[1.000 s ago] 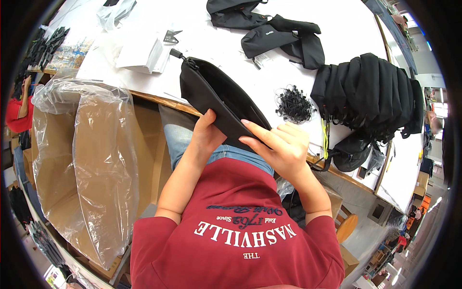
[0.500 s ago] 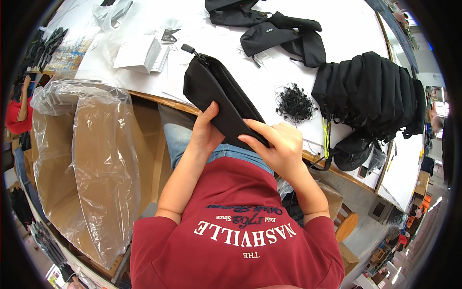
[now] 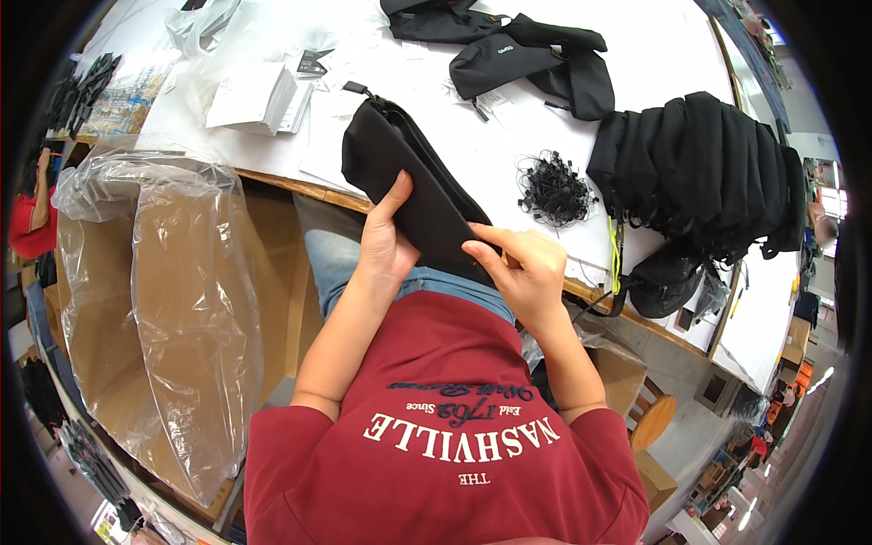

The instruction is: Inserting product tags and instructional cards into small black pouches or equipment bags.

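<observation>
Drawn narrower: 1 black pouch (image 3: 432,198) | 2 holding: left hand (image 3: 388,232), right hand (image 3: 529,266)

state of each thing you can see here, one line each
black zippered pouch, held, mouth partly open
left hand, gripping the pouch
right hand, pinching the pouch's end
clear plastic bag, loosely draped over the box
cardboard box, open
thin black loops, heaped in a tangle
black bags, packed side by side
white cards, stacked
</observation>
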The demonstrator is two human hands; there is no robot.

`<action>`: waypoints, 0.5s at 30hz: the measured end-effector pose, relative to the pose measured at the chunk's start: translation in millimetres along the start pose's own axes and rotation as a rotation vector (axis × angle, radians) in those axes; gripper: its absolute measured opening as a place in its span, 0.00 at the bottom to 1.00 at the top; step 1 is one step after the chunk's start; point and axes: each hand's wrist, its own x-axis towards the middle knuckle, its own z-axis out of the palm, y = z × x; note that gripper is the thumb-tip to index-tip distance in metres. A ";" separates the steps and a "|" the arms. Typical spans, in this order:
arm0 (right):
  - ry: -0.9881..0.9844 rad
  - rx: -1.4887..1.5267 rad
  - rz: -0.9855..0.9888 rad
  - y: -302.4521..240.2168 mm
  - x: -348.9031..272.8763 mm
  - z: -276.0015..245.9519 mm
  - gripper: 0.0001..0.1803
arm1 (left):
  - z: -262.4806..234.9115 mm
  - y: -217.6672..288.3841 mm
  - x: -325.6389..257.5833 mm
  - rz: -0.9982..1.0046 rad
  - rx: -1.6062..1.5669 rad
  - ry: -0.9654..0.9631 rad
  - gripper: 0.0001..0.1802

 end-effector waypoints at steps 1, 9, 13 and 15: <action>-0.026 0.054 0.017 -0.2 0.5 0.1 0.08 | 0.2 -0.2 0.0 -0.004 -0.001 -0.001 0.15; 0.192 0.593 0.480 19.9 -20.8 24.3 0.12 | 14.4 0.1 1.2 0.125 0.103 0.123 0.19; -0.133 0.641 0.592 61.4 -27.5 28.6 0.12 | 26.0 1.2 0.1 0.180 0.291 0.126 0.19; -0.041 0.572 0.512 55.2 -7.4 6.6 0.07 | 28.8 4.4 -5.7 0.181 0.460 0.061 0.18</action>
